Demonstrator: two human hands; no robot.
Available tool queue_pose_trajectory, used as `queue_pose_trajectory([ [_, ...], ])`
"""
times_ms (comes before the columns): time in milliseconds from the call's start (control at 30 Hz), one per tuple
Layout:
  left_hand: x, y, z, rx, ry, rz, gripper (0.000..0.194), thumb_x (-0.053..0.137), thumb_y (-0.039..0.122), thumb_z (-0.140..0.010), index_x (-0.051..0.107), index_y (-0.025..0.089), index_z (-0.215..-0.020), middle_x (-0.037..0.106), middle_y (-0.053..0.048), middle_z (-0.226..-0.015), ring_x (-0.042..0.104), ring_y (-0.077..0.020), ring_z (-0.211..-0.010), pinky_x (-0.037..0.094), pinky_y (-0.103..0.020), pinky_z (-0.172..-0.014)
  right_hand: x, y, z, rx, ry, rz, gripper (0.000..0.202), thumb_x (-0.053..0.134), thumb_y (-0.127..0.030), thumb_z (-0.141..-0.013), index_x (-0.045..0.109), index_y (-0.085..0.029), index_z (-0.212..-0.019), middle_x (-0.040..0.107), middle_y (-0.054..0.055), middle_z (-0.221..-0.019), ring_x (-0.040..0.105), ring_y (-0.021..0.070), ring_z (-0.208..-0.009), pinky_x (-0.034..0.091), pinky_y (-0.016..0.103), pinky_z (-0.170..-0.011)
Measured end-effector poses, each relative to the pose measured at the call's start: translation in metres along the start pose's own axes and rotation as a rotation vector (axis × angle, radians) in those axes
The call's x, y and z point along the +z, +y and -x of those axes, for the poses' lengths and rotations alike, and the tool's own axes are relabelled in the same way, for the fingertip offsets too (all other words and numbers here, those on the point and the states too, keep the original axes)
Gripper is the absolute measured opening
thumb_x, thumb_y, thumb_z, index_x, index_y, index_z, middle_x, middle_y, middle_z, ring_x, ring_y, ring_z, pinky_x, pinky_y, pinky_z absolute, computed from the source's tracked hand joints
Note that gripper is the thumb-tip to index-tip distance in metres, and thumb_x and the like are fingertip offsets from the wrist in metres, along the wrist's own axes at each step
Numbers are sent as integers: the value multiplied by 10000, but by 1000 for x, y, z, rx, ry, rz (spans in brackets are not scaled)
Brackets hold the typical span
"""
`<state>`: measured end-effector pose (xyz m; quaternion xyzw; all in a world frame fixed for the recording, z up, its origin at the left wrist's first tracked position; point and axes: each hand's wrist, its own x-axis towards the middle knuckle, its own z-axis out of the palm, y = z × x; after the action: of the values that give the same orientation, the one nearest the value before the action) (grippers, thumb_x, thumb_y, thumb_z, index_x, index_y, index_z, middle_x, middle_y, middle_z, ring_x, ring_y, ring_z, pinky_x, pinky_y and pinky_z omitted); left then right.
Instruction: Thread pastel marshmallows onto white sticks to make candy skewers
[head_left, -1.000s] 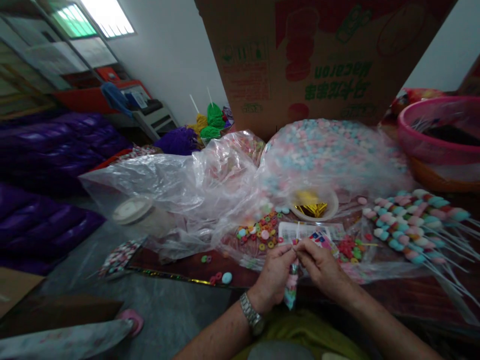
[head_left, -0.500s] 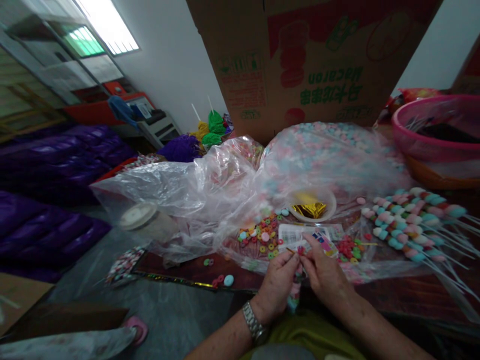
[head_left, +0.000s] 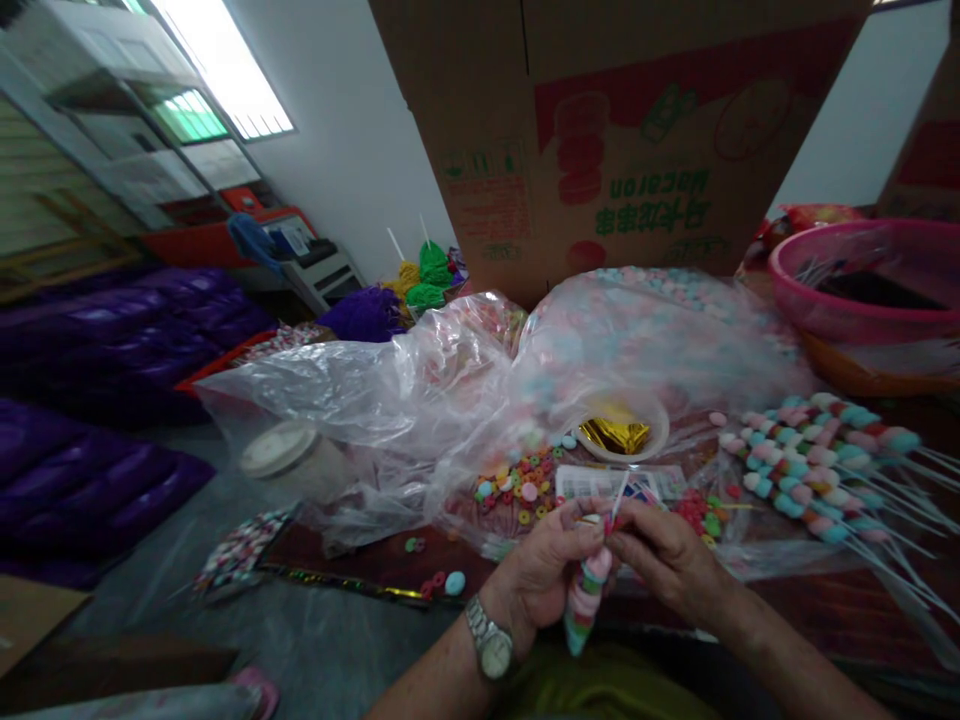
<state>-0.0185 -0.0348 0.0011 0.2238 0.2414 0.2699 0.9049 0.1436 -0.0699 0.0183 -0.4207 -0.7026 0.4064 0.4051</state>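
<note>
A: Hands first. Any change?

B: Yes. Left hand (head_left: 541, 565) is turned palm-up more than half a second ago; candy skewer (head_left: 585, 603) now shows along more of its length, where the fingers hid much of it

A: Grip?

B: Left half curled, palm part open, thumb pinching in at the skewer's stick end. Right hand (head_left: 666, 552) closed to a fingertip pinch on the white stick (head_left: 620, 494), just beside the left thumb. Whether a tie is caught between them I cannot tell; too small

A: Position of the skewer?

B: Held up at the near edge of the tabletop (head_left: 352, 556), tilted, sweets end low and near, stick end far and slightly right

A: Surroundings?

B: Pile of skewers (head_left: 814, 465) to the right; loose sweets (head_left: 521, 490) just far and left of the hands; round tub (head_left: 660, 437) with gold strips (head_left: 616, 436) farther off

A: Meaning for the work?

B: My reading: fine finger work sits at the stick end, and the turn bares that spot. Risk is a slack left pinch letting the sweets end swing
</note>
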Motion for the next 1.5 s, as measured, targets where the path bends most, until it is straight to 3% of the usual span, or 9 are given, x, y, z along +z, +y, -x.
queue_pose_trajectory([
  [167,-2,0,3,-96,-125,-24,473,800,224,-557,574,100,-954,609,-17,-595,560,-109,-466,497,-226,-486,3,-5,-1,121,-201,-395,202,497,-329,-897,627,-186,-954,636,18,-752,600,163,-687,476,272,-669],
  [300,-4,-3,4,-158,-181,-11,500,812,262,-536,582,71,-936,608,-29,-591,567,-115,-457,478,-213,-466,7,-1,3,209,-165,-575,269,590,-337,-838,573,-185,-1060,645,13,-793,603,141,-643,476,250,-610],
  [433,-2,-3,4,-109,-114,4,570,810,221,-549,547,108,-1042,598,-7,-600,570,-111,-465,491,-219,-473,12,0,0,268,-151,-612,217,609,-366,-817,553,-165,-874,638,14,-713,597,141,-578,454,235,-540],
  [667,9,-4,-1,136,240,49,493,796,172,-574,525,184,-985,600,35,-632,556,-80,-488,458,-184,-497,24,3,-3,216,206,-141,278,476,-374,-874,487,-189,-667,542,-21,-569,491,115,-511,367,218,-485],
  [867,19,-5,-3,266,334,-224,351,785,324,-605,497,140,-687,513,57,-477,396,-26,-342,285,-130,-357,19,7,2,68,188,166,232,429,-249,-890,495,-188,-677,538,2,-651,507,144,-630,382,240,-581],
  [1100,15,3,-4,258,262,-595,428,697,462,-686,507,153,-915,529,49,-562,434,-50,-402,316,-151,-394,-6,14,-4,-365,176,705,201,357,-102,-871,454,-188,-718,498,10,-653,459,152,-590,333,264,-534],
  [1267,13,8,3,182,462,-629,690,583,577,-746,352,188,-1266,603,-13,-769,566,-118,-557,436,-224,-523,-2,-3,-5,-478,415,746,146,386,-101,-848,471,-178,-757,468,13,-634,433,170,-599,316,290,-545],
  [1333,18,24,18,32,364,-462,686,398,692,-784,410,174,-1234,623,-42,-774,591,-153,-582,461,-267,-541,12,-13,-4,-520,366,698,143,370,-95,-827,474,-175,-770,489,16,-635,434,161,-581,314,287,-531],
  [1500,18,72,68,310,64,-405,864,154,870,-657,648,220,-941,633,-24,-582,604,-189,-545,508,-344,-578,34,-31,-16,-42,294,250,216,339,-156,-830,361,-210,-623,427,-23,-547,404,122,-496,275,246,-457],
])
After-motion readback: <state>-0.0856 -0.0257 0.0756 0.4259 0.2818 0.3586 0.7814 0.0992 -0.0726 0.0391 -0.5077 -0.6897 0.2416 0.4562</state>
